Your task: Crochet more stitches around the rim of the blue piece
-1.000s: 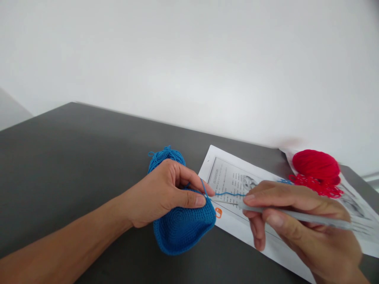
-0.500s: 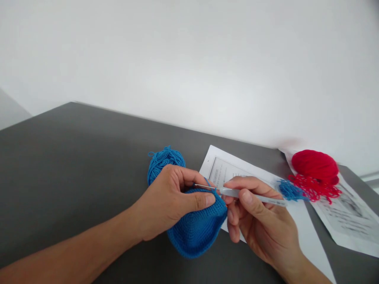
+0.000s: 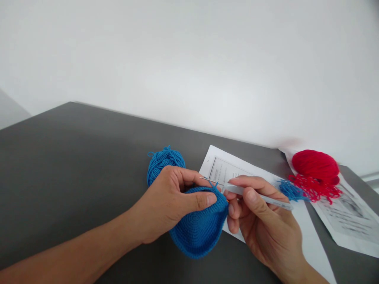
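My left hand (image 3: 174, 199) pinches the upper edge of a blue crochet piece (image 3: 199, 230), thumb in front and fingers behind. The piece is round and cupped, its lower part hanging free. Between thumb and fingers, my right hand (image 3: 263, 217) holds a crochet hook (image 3: 259, 195) with a pale grey handle. Its thin metal shaft points left above the piece's edge, with blue yarn looped round it. A small orange bit shows at the piece's right edge, partly hidden by my right fingers. Behind my left hand lies a ball of blue yarn (image 3: 164, 163).
Printed sheets (image 3: 217, 157) lie beneath and behind my right hand on the dark grey table (image 3: 74, 169). To the right, a red yarn ball (image 3: 315, 165) and a small blue yarn tangle (image 3: 291, 190) rest by a printed packet (image 3: 352, 223). A white wall stands behind.
The hook has shifted slightly right and its tip has risen, so the shaft now slants down to the right. My right hand moved a little right with it; my left hand stays nearly still.
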The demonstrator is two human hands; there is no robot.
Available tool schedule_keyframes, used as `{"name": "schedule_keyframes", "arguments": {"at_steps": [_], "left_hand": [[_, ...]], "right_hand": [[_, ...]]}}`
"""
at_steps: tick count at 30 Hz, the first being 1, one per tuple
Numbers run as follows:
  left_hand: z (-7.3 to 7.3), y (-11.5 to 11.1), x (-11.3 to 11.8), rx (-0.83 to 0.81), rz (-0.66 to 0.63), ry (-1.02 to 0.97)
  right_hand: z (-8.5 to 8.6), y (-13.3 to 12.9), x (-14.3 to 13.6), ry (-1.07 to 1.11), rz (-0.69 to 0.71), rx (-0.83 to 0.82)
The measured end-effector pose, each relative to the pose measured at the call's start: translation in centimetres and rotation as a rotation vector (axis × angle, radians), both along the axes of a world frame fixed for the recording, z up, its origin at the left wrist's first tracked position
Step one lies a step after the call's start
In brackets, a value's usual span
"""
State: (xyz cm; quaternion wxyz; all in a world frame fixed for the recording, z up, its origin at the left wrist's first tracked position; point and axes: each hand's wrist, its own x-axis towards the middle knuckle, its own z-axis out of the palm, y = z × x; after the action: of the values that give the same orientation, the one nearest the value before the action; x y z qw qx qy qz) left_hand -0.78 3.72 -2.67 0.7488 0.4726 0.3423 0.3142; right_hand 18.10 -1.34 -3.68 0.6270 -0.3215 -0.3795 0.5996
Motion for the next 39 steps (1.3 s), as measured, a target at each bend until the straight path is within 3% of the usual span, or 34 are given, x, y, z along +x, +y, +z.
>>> {"name": "schedule_keyframes", "arguments": {"at_steps": [12,19,26,32,39], "left_hand": [[0.3,-0.1,-0.3,0.143,0.022,0.136],[0.0,-0.1,-0.3,0.096,0.022,0.168],[0.1,-0.1,-0.3,0.160,0.031,0.179],[0.6,-0.4,-0.3,0.301,0.055,0.264],[-0.2,-0.2,-0.2,0.584,0.076,0.337]], "right_hand": [[-0.3,0.2,0.6,-0.094,0.048,0.002],[-0.6,0.3,0.6,-0.156,0.027,0.049],[-0.9,0.2,0.9,-0.271,-0.005,0.086],[-1.4,0.3,1.3,-0.327,0.009,0.124],[-1.9,0.3,1.5,-0.362,0.014,0.141]]}}
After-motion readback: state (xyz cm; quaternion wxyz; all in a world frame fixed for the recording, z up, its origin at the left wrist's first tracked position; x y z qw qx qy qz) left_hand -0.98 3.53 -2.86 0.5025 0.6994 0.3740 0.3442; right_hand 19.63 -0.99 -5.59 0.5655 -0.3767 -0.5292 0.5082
